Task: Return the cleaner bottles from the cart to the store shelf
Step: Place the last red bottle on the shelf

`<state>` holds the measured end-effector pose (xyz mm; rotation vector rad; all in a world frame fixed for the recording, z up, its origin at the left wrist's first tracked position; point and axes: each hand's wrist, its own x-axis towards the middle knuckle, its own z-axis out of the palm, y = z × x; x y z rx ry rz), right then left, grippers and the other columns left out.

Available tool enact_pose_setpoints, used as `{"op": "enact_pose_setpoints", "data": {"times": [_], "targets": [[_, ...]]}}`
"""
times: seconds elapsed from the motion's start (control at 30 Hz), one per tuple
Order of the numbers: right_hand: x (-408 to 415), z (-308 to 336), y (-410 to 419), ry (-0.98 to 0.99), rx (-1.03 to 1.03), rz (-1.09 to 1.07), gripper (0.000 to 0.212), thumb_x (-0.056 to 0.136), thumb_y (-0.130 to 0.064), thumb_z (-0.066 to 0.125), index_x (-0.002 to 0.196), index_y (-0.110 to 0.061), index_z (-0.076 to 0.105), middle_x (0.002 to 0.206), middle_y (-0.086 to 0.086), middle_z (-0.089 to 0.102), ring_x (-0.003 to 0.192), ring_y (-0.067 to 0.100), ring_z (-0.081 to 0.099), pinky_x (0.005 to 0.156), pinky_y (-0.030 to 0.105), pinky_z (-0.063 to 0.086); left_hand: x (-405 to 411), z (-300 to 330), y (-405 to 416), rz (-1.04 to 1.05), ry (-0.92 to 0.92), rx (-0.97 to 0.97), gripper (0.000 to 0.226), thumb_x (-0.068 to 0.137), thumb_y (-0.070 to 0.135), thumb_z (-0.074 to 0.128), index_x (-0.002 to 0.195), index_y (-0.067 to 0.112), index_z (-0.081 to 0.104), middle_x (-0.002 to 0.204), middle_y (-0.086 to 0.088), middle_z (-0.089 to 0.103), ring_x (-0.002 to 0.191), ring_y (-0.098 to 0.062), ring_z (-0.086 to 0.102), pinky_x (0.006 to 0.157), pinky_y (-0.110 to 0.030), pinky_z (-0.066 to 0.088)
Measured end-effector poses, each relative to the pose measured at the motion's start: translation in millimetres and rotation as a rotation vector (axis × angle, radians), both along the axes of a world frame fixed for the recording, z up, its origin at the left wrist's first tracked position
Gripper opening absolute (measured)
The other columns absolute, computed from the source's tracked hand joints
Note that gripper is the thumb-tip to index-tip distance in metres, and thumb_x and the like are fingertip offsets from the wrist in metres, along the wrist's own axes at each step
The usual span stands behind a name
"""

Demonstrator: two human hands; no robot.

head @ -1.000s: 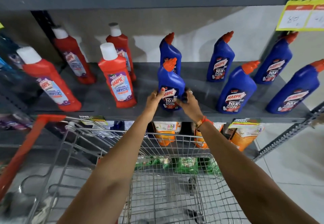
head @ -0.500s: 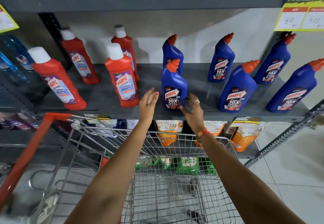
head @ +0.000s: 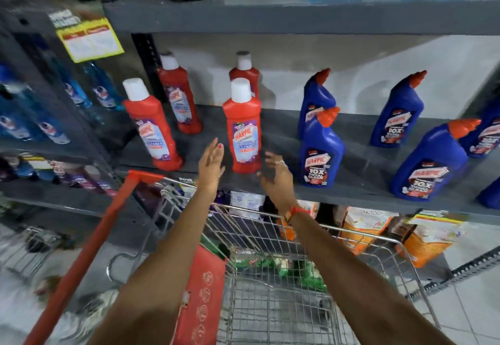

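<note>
Several blue Harpic bottles with orange caps stand on the grey shelf (head: 359,182); the nearest blue bottle (head: 322,152) is at the front edge, just right of my hands. Several red Harpic bottles with white caps stand to the left; the front red bottle (head: 244,131) is right behind my hands. My left hand (head: 211,166) and my right hand (head: 276,177) hover side by side before the shelf edge, fingers apart, holding nothing. The wire cart (head: 273,277) with its red handle (head: 81,258) is below my arms, and its visible basket holds no bottle.
An upper shelf (head: 297,14) carries black and clear blue bottles. A yellow price tag (head: 89,39) hangs at the upper left. Blue bottles fill the left rack (head: 54,117). Orange refill pouches (head: 362,228) sit under the shelf. White tiled floor lies at the lower right.
Both hands have let go of the front blue bottle, which stays on the shelf, and drawn back to the left. The view has swung left and up, showing more red bottles.
</note>
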<state>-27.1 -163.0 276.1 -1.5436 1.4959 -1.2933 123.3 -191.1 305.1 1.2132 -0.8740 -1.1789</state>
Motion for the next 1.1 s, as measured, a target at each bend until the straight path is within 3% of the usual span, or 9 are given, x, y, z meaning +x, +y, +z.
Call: {"op": "enact_pose_setpoints", "data": {"times": [0.17, 0.27, 0.3, 0.43, 0.6, 0.77, 0.87, 0.97, 1.1], "targets": [[13, 9, -58, -0.176, 0.126, 0.136, 0.065, 0.073, 0.001, 0.070, 0.129, -0.006, 0.038, 0.128, 0.021, 0.056, 0.112, 0.027, 0.057, 0.097, 0.039, 0.050, -3, 19, -23, -0.205, -0.015, 0.018, 0.047, 0.093, 0.022, 0.042, 0.139, 0.020, 0.029, 0.147, -0.006, 0.037, 0.130, -0.023, 0.038, 0.106, -0.042, 0.034], [13, -21, -82, -0.188, 0.175, 0.127, 0.065, 0.068, -0.017, 0.071, 0.126, -0.014, 0.042, 0.124, 0.020, 0.060, 0.113, 0.033, 0.059, 0.099, 0.057, 0.046, -4, 21, -28, -0.243, -0.058, -0.009, 0.044, 0.093, 0.014, 0.043, 0.136, 0.012, 0.034, 0.135, -0.008, 0.047, 0.112, -0.019, 0.046, 0.070, -0.016, 0.051], [14, -24, -81, -0.197, 0.173, 0.109, 0.062, 0.069, -0.015, 0.071, 0.125, -0.014, 0.044, 0.123, 0.019, 0.061, 0.112, 0.033, 0.059, 0.098, 0.057, 0.046, -4, 21, -29, -0.250, -0.061, -0.004, 0.043, 0.093, 0.014, 0.043, 0.135, 0.011, 0.036, 0.130, -0.008, 0.049, 0.109, -0.018, 0.046, 0.067, -0.017, 0.051], [29, -1, -61, -0.177, 0.171, -0.015, 0.049, 0.076, -0.008, 0.070, 0.121, -0.009, 0.048, 0.120, 0.017, 0.062, 0.101, 0.024, 0.061, 0.094, 0.041, 0.050, 9, 16, -37, -0.275, -0.068, 0.078, 0.038, 0.092, 0.020, 0.045, 0.129, 0.009, 0.043, 0.124, -0.012, 0.053, 0.111, -0.023, 0.049, 0.092, -0.041, 0.039], [39, 2, -58, -0.138, 0.141, -0.016, 0.046, 0.078, -0.006, 0.068, 0.118, -0.001, 0.047, 0.121, 0.018, 0.060, 0.096, 0.017, 0.055, 0.065, 0.004, 0.048, 22, 17, -38, -0.274, -0.107, 0.085, 0.038, 0.093, 0.022, 0.043, 0.127, 0.004, 0.044, 0.134, -0.020, 0.050, 0.107, -0.026, 0.050, 0.095, -0.046, 0.040], [47, 8, -50, -0.177, 0.157, 0.007, 0.047, 0.080, -0.006, 0.067, 0.121, 0.000, 0.045, 0.125, 0.018, 0.058, 0.100, 0.016, 0.053, 0.071, 0.009, 0.048, 29, 17, -32, -0.282, -0.119, 0.078, 0.040, 0.093, 0.021, 0.043, 0.129, 0.003, 0.043, 0.134, -0.021, 0.050, 0.113, -0.032, 0.052, 0.091, -0.044, 0.041], [49, 12, -43, -0.193, 0.174, 0.018, 0.046, 0.081, -0.006, 0.066, 0.122, 0.000, 0.045, 0.126, 0.019, 0.057, 0.100, 0.016, 0.052, 0.082, 0.022, 0.046, 30, 19, -26, -0.280, -0.131, 0.069, 0.040, 0.093, 0.020, 0.043, 0.128, 0.002, 0.043, 0.133, -0.022, 0.050, 0.108, -0.029, 0.053, 0.088, -0.044, 0.042], [51, 12, -41, -0.195, 0.172, 0.034, 0.049, 0.081, -0.005, 0.065, 0.124, -0.001, 0.043, 0.127, 0.020, 0.056, 0.100, 0.016, 0.052, 0.074, 0.014, 0.047, 33, 19, -23, -0.277, -0.148, 0.064, 0.040, 0.093, 0.020, 0.044, 0.128, 0.002, 0.043, 0.133, -0.022, 0.050, 0.111, -0.032, 0.053, 0.088, -0.044, 0.043], [55, 15, -38, -0.233, 0.195, 0.033, 0.050, 0.081, -0.003, 0.064, 0.126, -0.002, 0.042, 0.128, 0.019, 0.056, 0.101, 0.016, 0.051, 0.087, 0.028, 0.045, 32, 20, -20, -0.254, -0.133, 0.056, 0.038, 0.093, 0.019, 0.044, 0.127, 0.002, 0.045, 0.134, -0.021, 0.050, 0.105, -0.024, 0.051, 0.087, -0.044, 0.043]]}}
